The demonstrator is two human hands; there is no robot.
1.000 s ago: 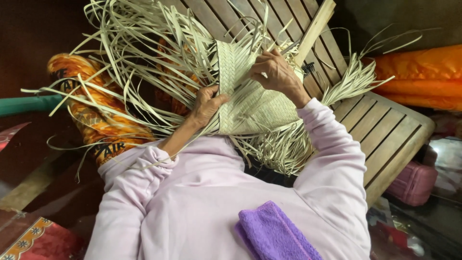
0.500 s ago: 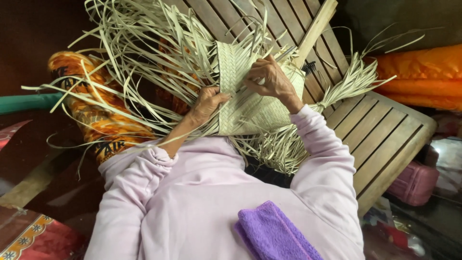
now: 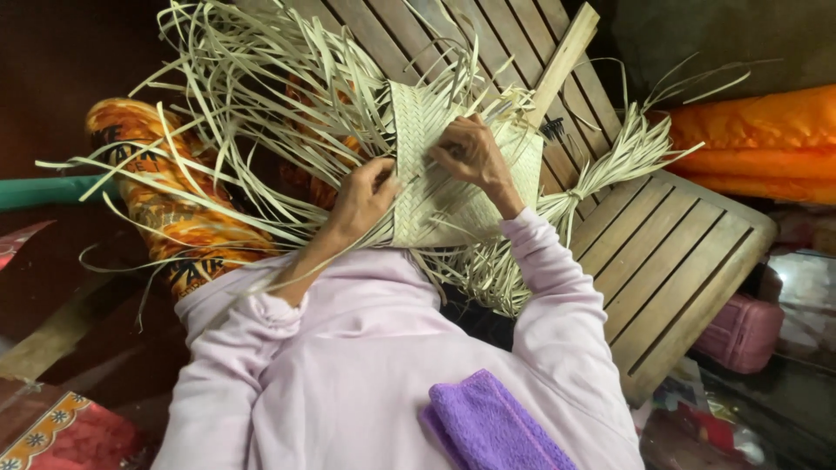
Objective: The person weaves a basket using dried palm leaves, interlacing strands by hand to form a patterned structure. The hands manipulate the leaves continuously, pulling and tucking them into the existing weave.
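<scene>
underneath, a slatted wooden table (image 3: 679, 252)

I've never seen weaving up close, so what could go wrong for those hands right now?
The loose strips fan out in a tangle, so the wrong one might get pulled. The left hand grips only the mat edge while the right hand works on top, so the weave could slip or loosen.

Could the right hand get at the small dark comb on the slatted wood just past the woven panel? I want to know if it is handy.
Probably yes. The right hand rests on the woven panel, and the comb lies uncovered on the slatted wooden surface just beyond it, with only loose strips nearby.
</scene>
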